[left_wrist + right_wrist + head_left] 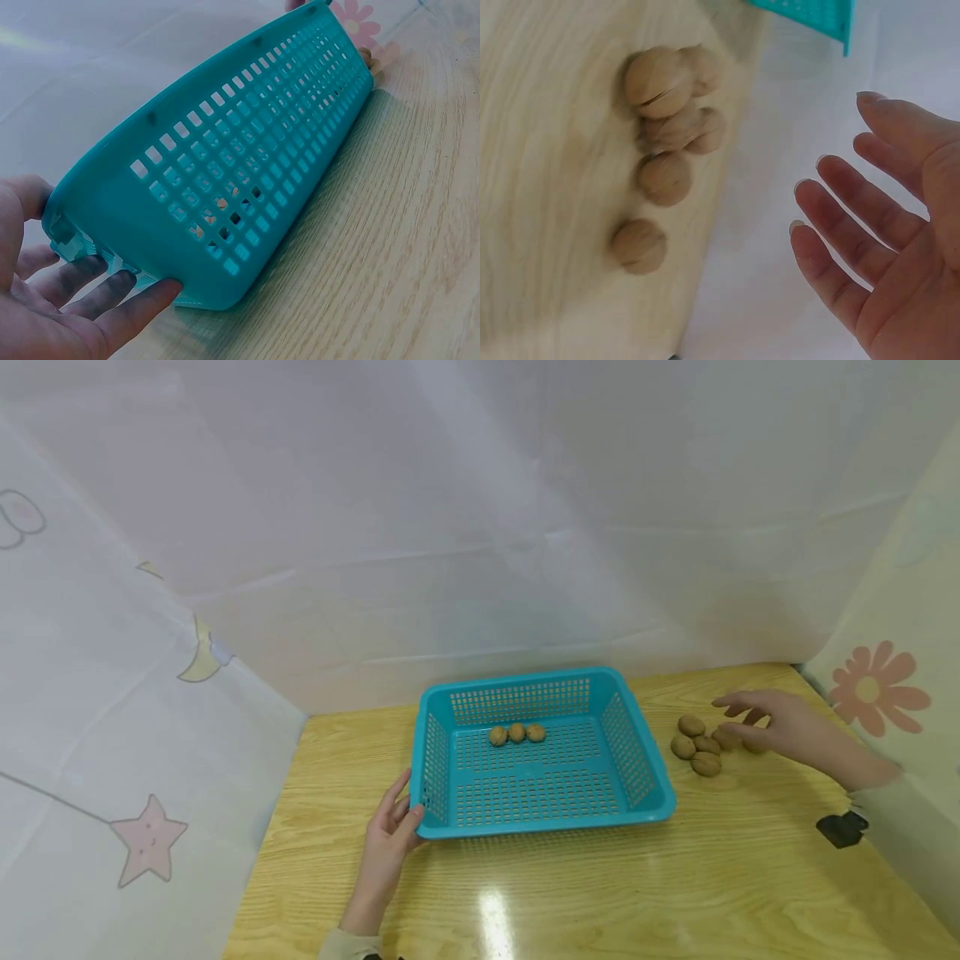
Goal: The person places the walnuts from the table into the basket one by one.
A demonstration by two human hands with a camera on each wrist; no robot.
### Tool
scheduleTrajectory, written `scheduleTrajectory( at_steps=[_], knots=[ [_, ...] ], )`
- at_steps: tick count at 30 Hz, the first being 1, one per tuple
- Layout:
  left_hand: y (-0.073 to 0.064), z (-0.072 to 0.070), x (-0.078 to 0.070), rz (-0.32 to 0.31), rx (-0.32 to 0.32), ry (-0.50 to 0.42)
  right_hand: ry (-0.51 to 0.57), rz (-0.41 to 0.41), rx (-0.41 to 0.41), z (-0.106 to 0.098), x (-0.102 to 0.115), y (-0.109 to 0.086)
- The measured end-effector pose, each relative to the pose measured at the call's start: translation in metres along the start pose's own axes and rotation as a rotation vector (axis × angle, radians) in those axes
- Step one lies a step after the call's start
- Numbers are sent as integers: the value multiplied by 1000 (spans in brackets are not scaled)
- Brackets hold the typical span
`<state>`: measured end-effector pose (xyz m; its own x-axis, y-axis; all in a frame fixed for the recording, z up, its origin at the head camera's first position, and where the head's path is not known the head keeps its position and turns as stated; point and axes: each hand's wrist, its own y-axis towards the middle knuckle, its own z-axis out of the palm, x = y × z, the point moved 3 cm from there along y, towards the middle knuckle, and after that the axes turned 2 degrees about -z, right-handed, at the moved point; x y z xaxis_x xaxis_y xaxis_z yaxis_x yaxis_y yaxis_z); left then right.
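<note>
A teal plastic basket (540, 827) with perforated walls stands on the table, and three walnuts (517, 732) lie in a row on its floor. My left hand (385, 847) grips the basket's front left corner, thumb at the rim and fingers against the outer wall, as the left wrist view also shows. To the right of the basket lies a loose group of several walnuts (706, 765). Above the right part of that group hovers my right hand (795, 731), fingers spread and nothing in them. In the right wrist view its fingers (847, 232) are apart from the walnuts (660, 82).
The wood-grain table (585, 893) ends at a pale hanging sheet (495, 568) close behind the basket. More printed sheet encloses the left and right sides, with a star (149, 841) and a flower (870, 689) on it. A small black object (842, 829) is at my right sleeve.
</note>
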<state>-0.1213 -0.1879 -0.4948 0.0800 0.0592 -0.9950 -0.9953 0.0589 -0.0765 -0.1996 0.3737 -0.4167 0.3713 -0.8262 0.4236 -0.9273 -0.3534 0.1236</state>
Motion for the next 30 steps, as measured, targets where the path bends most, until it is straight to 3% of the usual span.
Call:
scheduleTrajectory(
  at_steps=[7, 22, 30],
  knots=[
    [0, 0, -1, 3, 5, 8, -52, 23, -19, 7, -31, -19],
    [0, 0, 1, -4, 1, -2, 34, 183, 79, 26, -77, -35],
    [0, 0, 1, 5, -3, 9, 38, 176, 94, 39, -99, -37]
  ],
)
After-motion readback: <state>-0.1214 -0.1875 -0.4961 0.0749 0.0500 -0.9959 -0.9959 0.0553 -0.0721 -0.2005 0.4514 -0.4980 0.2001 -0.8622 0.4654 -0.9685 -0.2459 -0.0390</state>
